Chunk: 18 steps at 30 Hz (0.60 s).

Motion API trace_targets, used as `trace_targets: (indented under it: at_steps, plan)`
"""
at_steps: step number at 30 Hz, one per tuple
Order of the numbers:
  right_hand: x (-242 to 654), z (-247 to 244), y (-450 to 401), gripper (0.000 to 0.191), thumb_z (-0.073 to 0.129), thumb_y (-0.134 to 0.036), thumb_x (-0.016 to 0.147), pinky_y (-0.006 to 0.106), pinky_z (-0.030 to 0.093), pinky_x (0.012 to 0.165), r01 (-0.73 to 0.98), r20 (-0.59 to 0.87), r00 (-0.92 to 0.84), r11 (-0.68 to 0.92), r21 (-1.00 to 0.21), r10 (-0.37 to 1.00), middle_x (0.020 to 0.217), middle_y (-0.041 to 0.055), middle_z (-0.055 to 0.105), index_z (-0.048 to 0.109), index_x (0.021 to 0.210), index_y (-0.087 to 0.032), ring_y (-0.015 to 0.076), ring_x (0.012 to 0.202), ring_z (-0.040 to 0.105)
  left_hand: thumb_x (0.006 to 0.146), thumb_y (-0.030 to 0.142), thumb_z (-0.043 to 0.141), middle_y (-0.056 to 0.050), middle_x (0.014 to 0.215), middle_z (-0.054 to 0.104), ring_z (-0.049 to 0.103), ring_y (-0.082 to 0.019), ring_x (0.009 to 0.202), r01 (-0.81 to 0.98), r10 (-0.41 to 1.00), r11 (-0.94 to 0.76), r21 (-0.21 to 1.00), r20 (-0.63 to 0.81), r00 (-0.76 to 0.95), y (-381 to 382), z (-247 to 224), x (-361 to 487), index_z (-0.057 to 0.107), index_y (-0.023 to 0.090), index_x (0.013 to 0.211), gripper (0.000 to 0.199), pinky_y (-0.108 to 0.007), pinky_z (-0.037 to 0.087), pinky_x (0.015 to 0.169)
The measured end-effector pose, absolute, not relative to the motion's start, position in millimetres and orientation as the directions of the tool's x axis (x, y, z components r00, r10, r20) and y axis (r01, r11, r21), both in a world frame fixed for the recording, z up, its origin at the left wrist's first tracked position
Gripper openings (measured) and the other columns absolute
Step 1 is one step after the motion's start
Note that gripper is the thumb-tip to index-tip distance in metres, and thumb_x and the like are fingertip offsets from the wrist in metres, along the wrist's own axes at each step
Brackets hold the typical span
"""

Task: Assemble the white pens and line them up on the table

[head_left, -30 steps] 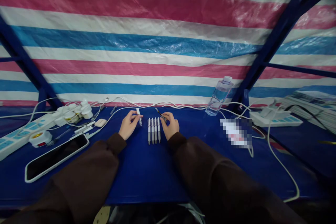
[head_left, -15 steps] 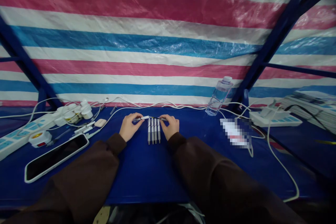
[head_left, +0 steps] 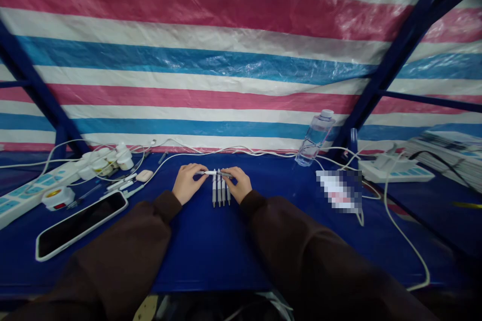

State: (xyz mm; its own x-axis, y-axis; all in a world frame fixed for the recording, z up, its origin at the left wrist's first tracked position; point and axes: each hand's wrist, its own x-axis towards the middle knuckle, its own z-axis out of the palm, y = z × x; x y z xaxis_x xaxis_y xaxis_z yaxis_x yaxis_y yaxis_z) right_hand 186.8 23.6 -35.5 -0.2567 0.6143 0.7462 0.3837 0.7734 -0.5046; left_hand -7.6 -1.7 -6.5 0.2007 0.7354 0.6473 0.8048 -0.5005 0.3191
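Two bare hands, the left hand (head_left: pixel 187 183) and the right hand (head_left: pixel 237 185), sit close together near the middle of a deep blue tabletop cover (head_left: pixel 211 246), both in dark brown sleeves (head_left: pixel 124 256). Their fingertips pinch a slim white-and-dark pen (head_left: pixel 213 173) lying crosswise between them, the left hand on its white end and the right hand on its dark end; whether it is one pen or two pieces meeting is too small to tell. It passes over the far ends of four grey-and-white retractable pens (head_left: pixel 219 191), which lie side by side and parallel just below the hands. To the left lie a black smartphone in a white case (head_left: pixel 81 225), a small white earbud case (head_left: pixel 144 176), a roll of tape (head_left: pixel 57 198) and a white power strip crowded with plugs (head_left: pixel 33 193). To the right stand a clear plastic water bottle (head_left: pixel 315 139) and a second white power strip (head_left: pixel 391 171), with a pixelated patch (head_left: pixel 339 190) too blurred to identify. Thin white cables (head_left: pixel 233 152) trail along the far edge, before a pink, white and blue striped tarpaulin (head_left: pixel 203 60) on a dark blue steel frame (head_left: pixel 406 45).
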Motion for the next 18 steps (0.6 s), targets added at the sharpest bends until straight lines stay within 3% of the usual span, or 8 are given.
trace_targets:
  at_steps: [7, 18]
  plan:
    - [186.8, -33.6, 21.0, 0.005, 0.06, -0.021, 0.079, 0.032, 0.041, 0.073, 0.472, 0.71, -0.217, 0.708, -0.525, 0.67, 0.082, 0.0025, 0.067, 0.062, 0.083, -0.021, 0.0183, 0.074, 0.055, 0.081, 0.022, 0.057, 0.0, 0.086, 0.067, 0.06, -0.017, 0.082, 0.788, 0.731, -0.527, 0.32, 0.643, 0.228, -1.5, -6.8, -7.6, 0.062, 0.022, 0.085, 0.007, -0.032, 0.036, 0.076]
    - [186.4, -32.4, 20.2, 0.009, 0.061, -0.028, 0.08, 0.032, 0.037, 0.074, 0.477, 0.676, -0.242, 0.692, -0.541, 0.696, 0.085, 0.0025, 0.069, 0.065, 0.085, -0.022, 0.019, 0.078, 0.054, 0.08, 0.021, 0.058, 0.0, 0.086, 0.068, 0.061, -0.017, 0.081, 0.771, 0.726, -0.549, 0.322, 0.642, 0.248, -1.7, -7.2, -8.3, 0.062, 0.022, 0.085, 0.007, -0.032, 0.038, 0.076]
